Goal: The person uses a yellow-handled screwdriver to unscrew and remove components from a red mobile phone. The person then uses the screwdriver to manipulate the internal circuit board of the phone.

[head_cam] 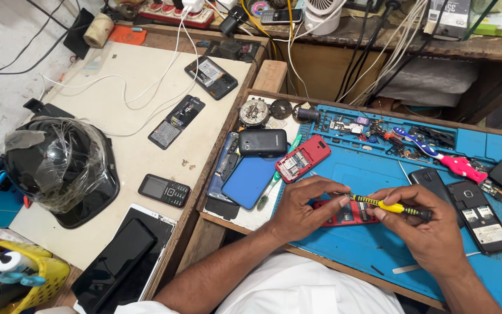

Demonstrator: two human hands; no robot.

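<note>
Both forearms angle inward, left hand (306,209) and right hand (428,229) curled, fingertips nearly meeting.
</note>
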